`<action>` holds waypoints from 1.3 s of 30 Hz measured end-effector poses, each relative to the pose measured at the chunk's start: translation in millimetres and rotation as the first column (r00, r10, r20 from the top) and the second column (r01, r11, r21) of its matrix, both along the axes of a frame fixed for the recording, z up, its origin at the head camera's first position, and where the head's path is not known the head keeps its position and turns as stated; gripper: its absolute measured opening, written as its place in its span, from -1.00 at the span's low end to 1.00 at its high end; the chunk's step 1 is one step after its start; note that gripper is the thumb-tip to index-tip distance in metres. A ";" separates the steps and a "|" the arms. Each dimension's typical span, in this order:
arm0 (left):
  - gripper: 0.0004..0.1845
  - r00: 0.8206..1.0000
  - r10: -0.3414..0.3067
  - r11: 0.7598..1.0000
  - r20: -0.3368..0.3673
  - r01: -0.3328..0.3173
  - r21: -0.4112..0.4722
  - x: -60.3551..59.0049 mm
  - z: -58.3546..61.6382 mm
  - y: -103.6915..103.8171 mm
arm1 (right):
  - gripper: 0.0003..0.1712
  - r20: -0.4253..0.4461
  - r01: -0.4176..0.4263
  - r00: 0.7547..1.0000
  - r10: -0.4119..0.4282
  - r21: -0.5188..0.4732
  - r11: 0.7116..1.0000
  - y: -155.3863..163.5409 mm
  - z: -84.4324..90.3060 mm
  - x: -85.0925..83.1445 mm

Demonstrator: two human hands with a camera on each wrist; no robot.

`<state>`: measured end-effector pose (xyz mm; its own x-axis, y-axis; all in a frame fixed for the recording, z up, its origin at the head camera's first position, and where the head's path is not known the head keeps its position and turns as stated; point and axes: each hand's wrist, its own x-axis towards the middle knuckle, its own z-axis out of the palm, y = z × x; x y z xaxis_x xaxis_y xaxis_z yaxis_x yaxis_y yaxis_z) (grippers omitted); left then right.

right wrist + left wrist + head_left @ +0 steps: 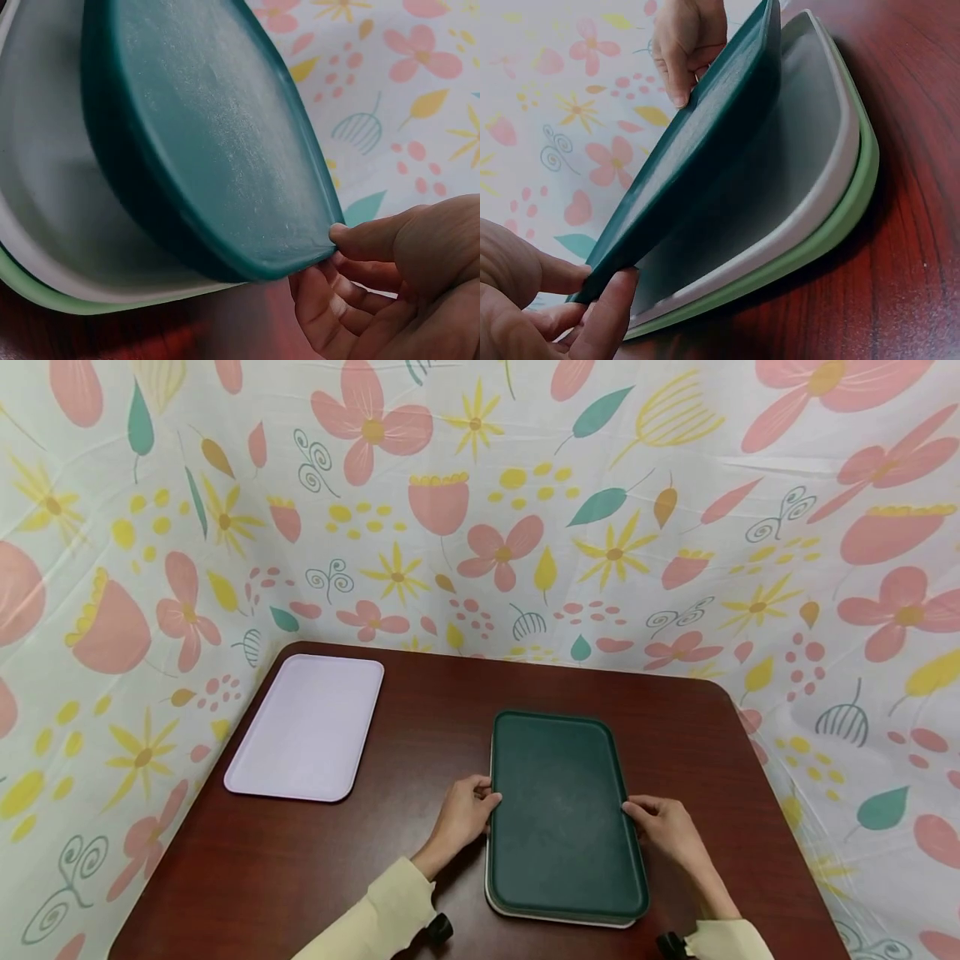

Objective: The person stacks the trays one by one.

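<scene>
A dark green tray is held by its two long sides over a stack of trays. My left hand pinches its left rim between thumb and fingers. On the opposite rim, my right hand pinches with thumb on top and fingers below. In the left wrist view the green tray tilts up from a white tray, which sits inside a light green tray on the table. The right wrist view also shows a gap between the dark green tray and the white tray.
A pale lilac tray lies at the back left of the dark brown table. Floral cloth hangs around the table's back and sides. Black wrist cameras sit at both sleeves.
</scene>
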<state>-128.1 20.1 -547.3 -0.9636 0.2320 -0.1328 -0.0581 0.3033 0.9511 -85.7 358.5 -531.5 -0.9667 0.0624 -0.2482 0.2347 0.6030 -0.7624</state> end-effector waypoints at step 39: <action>-0.75 0.997 0.011 0.992 -0.079 -0.021 -0.126 0.6 -11.4 5.6 | -0.61 -0.157 0.013 0.987 0.036 0.299 0.954 -22.5 -11.1 6.4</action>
<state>-127.4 25.7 -558.8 -0.9756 0.2027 -0.0848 0.0087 0.4212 0.9069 -79.2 335.9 -542.5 -0.9932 0.0985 -0.0628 0.1167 0.8106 -0.5739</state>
